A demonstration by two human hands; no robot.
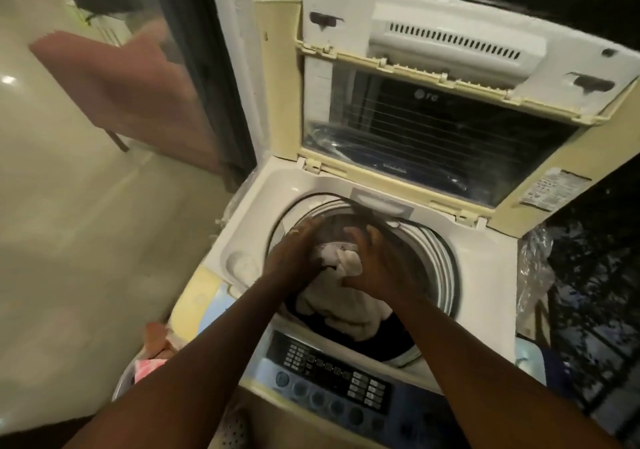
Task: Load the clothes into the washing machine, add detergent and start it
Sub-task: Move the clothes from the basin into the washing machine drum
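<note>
Clothes point(349, 313) sit piled in the open drum of the washing machine point(242, 213), its lid point(450, 119) raised behind; we have 2 hands in the opening; our left hand point(294, 251) lies on the pile with fingers straight; our right hand point(381, 265) curls round a white fold on top.

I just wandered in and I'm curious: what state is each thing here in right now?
Cream hinged washing-machine lid: open, folded upright.
Round grey drum: partly filled with white and dark clothes.
Crumpled white cloth: held above the drum.
Left hand: fingers fairly straight, touching the cloth.
Right hand: fingers curled round the cloth.
</note>
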